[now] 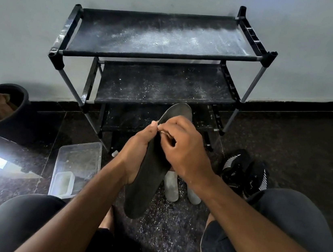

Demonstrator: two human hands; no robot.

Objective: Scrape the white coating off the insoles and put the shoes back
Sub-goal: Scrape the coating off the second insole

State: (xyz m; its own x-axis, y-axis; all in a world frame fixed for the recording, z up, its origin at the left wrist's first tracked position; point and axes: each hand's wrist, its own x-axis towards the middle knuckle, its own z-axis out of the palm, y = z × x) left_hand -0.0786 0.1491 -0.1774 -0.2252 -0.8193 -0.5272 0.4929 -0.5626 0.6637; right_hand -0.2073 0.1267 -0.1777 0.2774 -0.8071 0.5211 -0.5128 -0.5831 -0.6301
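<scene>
Fingers (172, 136) of the right hand (182, 147) are curled over a small scraping tool, too hidden to identify, pressed against the upper part of the insole (148, 178), while the left hand (136, 151) grips that insole along its left edge, thumb up near the scraper. The insole hangs upright above the floor between the knees, its toe end toward the shoe rack (159, 61). Two more insoles (171, 186) lie on the floor just beyond it, and the black shoes (244, 172) stand to the right, near the right knee. To scrape well, the left hand should probably brace the insole stiffly just behind the working spot, and short strokes toward the toe would likely keep flakes falling onto the floor, not the lap. A clear tray (77, 167) sits on the floor at left.
</scene>
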